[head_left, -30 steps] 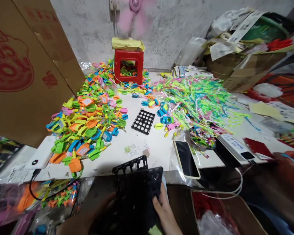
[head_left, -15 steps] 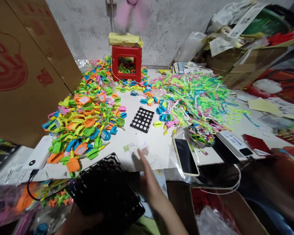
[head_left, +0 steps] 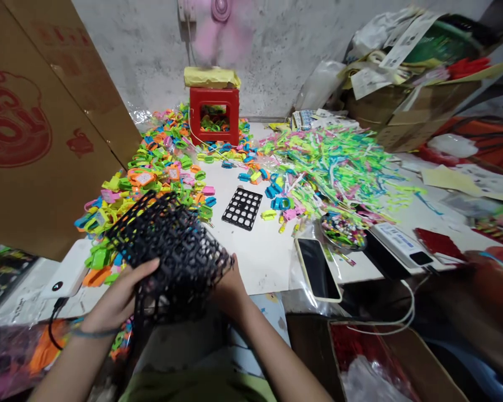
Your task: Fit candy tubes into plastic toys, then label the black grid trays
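A stack of black perforated plastic grids (head_left: 176,251) is tilted above the table's front edge. My left hand (head_left: 123,287) grips its lower left side, thumb on top. My right hand (head_left: 230,285) closes on its right edge, with most fingers hidden behind. A single black grid (head_left: 242,208) lies flat on the white table (head_left: 260,262) beyond the stack. Piled at the left are colourful plastic watch-like pieces (head_left: 142,177), partly covered by the stack.
A red stool (head_left: 214,120) stands at the back before a pink fan (head_left: 222,28). Green and pink strips (head_left: 339,159) heap at the right, near a bowl of small pieces (head_left: 343,230) and a phone (head_left: 317,271). A cardboard box (head_left: 46,111) rises at the left.
The stack has risen and tilted up, now over the left pile. My right hand, formerly apart from it, has taken its right edge. The printed scraps near the table's front no longer show.
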`<state>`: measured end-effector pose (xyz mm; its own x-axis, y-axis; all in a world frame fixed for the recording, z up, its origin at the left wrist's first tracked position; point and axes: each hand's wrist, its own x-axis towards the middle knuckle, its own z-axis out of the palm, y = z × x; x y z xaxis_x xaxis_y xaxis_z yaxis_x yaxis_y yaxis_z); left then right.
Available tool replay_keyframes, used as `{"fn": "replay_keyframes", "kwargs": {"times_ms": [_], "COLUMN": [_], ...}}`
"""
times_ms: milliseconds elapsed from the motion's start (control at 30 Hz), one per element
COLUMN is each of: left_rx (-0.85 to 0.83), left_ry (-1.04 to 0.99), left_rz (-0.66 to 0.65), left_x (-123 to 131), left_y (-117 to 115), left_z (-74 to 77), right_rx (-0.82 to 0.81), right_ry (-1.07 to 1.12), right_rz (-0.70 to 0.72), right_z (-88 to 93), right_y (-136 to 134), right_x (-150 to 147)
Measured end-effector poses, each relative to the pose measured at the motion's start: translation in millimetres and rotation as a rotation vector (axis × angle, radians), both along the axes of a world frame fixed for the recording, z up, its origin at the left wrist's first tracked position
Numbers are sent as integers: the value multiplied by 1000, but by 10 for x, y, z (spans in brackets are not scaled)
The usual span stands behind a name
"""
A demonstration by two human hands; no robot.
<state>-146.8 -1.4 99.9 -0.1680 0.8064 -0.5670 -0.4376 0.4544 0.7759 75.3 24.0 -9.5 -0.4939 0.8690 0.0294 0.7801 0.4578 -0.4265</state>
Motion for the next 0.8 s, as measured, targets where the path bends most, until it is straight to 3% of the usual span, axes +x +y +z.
{"fn": "replay_keyframes", "kwargs": {"times_ms": [100,167,267,367,533,800], "left_rx": [128,156,141,97,89,204], "left_ry": [23,-53,-108,-143,-214,-172], "left_rz": [-61,-150,-239,-291,-274,-158], "left_x": [409,733,1179,1495,1713,1738], "left_y": [649,1081,1647,2029,2228,2088], "left_z": [236,279,175,-42,-335,-405], "right_rx": [50,76,147,215,268,211], "right_ry": [-36,-73,-114,-93,64,220], "right_rz": [81,126,157,223,288,253], "right_z": [-34,-70,-159,-250,-362,-289], "right_y": [-167,-255,-333,-356,-337,-346], "right_x": [128,229,417,664,980,1136]}}
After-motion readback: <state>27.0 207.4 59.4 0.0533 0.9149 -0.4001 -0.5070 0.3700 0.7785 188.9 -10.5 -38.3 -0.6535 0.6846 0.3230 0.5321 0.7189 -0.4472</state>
